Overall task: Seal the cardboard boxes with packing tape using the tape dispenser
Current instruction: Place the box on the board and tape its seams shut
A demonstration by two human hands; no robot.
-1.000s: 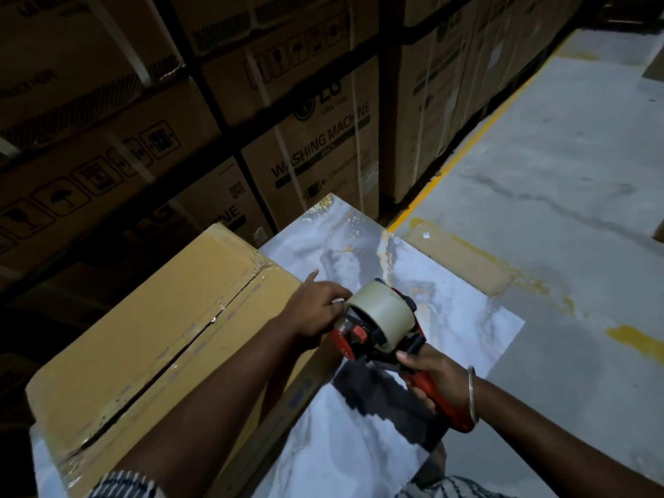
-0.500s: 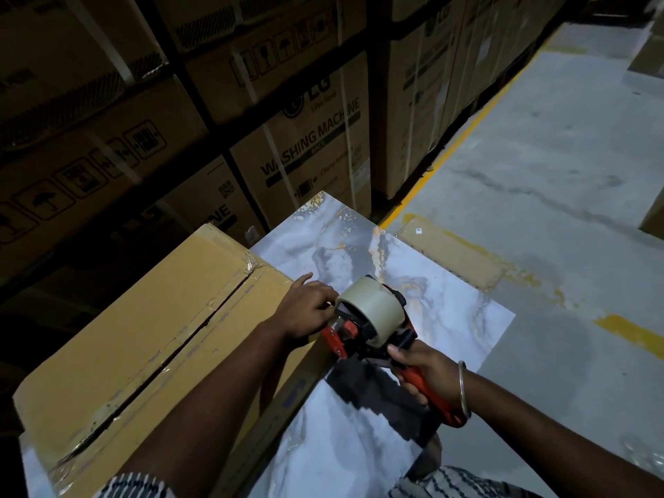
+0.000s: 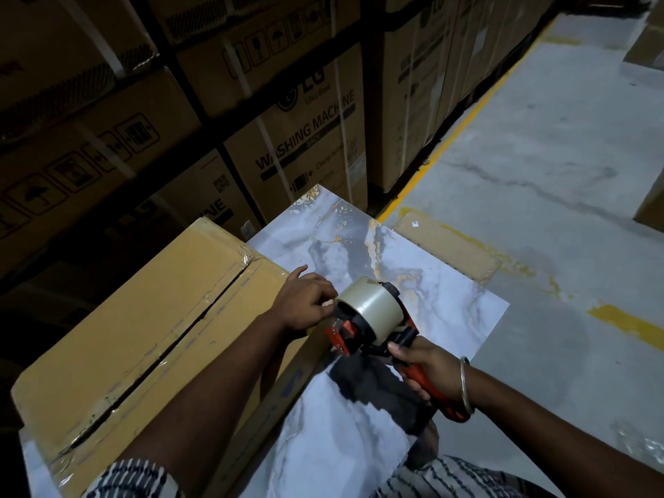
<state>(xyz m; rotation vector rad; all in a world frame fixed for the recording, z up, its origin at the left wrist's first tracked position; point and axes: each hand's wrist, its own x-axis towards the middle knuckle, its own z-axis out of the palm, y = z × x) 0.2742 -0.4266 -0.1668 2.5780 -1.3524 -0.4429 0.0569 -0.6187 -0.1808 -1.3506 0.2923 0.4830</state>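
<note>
While right hand (image 3: 427, 364) grips tape dispenser (image 3: 373, 321), left hand (image 3: 305, 300) pinches its tape (beside box (image 3: 136, 328)).

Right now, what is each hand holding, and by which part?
Right hand grips the tape dispenser by its red handle. Left hand pinches at the tape roll's edge; exact hold unclear.

A marbled grey-white table (image 3: 424, 282) with gold veining carries a tan cardboard box (image 3: 143, 328), which covers its left side and reaches the left and near edges. The box's top flaps meet in a seam running from the near left corner toward the far edge, with clear tape crinkled at both ends. The table's right half and far corner lie bare. It stands on a grey concrete floor (image 3: 560, 181) marked with yellow lines; a flat cardboard piece (image 3: 445, 246) lies on the floor just beside the table's far right edge.
</note>
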